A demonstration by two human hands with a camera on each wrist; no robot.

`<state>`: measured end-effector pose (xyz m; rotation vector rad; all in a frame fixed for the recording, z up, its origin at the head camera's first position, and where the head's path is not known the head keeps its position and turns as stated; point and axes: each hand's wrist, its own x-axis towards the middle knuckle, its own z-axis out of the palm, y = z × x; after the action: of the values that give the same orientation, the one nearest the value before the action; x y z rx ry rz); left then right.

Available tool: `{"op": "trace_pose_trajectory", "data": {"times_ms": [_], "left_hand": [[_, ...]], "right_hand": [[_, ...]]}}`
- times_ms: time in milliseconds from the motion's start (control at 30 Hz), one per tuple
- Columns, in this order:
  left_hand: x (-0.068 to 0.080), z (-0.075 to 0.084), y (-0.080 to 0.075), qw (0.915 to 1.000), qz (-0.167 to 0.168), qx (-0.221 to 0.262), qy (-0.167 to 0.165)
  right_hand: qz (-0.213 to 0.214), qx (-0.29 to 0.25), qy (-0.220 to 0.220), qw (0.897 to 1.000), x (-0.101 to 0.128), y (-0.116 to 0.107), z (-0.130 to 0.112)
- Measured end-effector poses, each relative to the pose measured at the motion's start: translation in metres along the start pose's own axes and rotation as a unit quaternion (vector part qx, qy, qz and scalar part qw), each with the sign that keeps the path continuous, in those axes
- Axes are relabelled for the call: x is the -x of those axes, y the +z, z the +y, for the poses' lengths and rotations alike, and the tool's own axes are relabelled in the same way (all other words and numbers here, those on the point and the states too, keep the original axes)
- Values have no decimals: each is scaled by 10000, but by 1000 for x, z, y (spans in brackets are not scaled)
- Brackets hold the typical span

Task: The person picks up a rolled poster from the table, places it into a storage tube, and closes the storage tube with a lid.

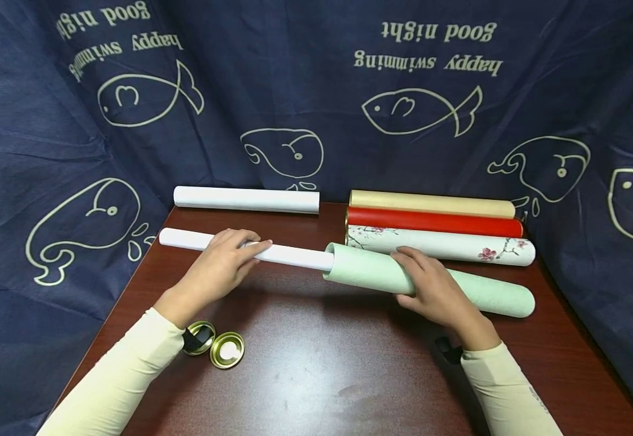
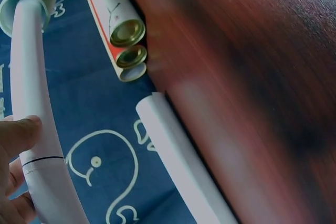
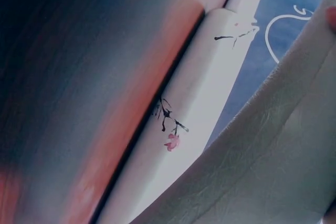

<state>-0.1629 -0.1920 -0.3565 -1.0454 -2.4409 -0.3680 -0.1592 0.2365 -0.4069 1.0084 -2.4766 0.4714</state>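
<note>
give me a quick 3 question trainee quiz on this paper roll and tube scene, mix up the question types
1. True or false: the left hand grips the white paper roll, whose end sits inside the mouth of the pale green tube.
2. Multiple choice: which tube lies directly behind the pale green one? A) gold tube B) red tube C) blossom-print tube
3. Fill in: two round gold ____ lie on the table near the left forearm.

Key: 1 true. 2 C. 3 caps; the right hand holds the green tube meanwhile.
</note>
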Motion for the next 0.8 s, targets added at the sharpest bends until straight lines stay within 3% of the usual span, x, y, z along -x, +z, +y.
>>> {"op": "trace_pose_trajectory", "data": {"times_ms": [800], "left_hand": [[-26, 32, 14, 9995, -173, 188, 202]], "right_hand": [[24, -149, -100, 9998, -4, 2, -2]]}}
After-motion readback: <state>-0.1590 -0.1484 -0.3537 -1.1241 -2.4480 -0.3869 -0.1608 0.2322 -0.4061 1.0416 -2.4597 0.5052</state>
